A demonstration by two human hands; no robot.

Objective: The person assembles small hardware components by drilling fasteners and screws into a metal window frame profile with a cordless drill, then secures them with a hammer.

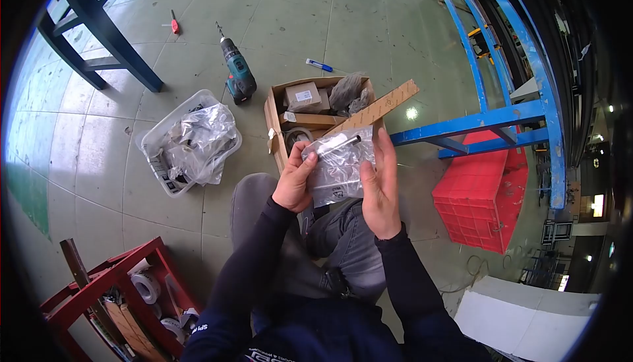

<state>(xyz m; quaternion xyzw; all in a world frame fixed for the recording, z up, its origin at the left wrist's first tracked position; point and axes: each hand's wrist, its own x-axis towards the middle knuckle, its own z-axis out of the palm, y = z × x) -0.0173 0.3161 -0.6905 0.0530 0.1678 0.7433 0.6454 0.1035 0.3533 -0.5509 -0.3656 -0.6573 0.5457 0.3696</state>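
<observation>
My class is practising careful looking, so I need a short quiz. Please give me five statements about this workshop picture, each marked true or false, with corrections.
1. The white tub stands to the left of the cardboard box. True.
2. The drill lies inside the cardboard box. False: the drill lies on the floor, outside the box.
3. The left hand and the right hand both hold the clear plastic bag. True.
4. The red crate is on the person's left. False: the red crate is on the person's right.
5. The blue marker lies on the floor. True.
</observation>
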